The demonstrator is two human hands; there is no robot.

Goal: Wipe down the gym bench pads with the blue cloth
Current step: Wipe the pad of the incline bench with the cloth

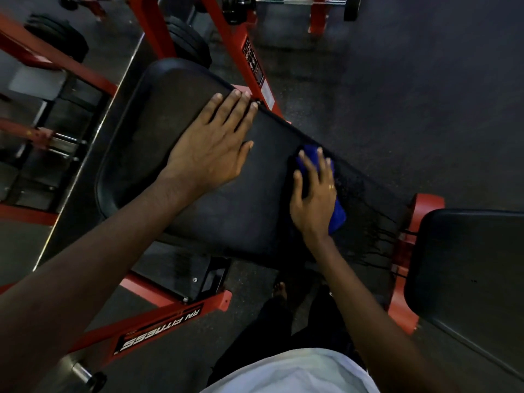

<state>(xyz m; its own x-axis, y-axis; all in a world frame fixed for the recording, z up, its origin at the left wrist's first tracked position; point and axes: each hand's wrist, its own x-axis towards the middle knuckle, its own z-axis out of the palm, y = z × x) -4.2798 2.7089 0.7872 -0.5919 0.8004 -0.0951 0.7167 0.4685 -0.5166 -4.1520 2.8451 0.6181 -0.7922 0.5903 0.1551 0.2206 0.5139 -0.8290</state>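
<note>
A long black back pad (170, 131) runs from upper left to lower right through the middle of the head view. My left hand (211, 143) lies flat on it, fingers straight and reaching its far edge. My right hand (313, 191) presses a folded blue cloth (338, 215) onto the pad near its far edge, fingers spread over it. Wet streaks and drips (377, 239) show on the pad's lower right end. A second black seat pad (467, 268) sits at the right.
The red steel frame (158, 327) of the bench runs below and behind the pads. Black weight plates (187, 41) and a barbell rack (300, 1) stand at the back. My legs and a foot (279, 290) are under the pad on the dark rubber floor (397, 95).
</note>
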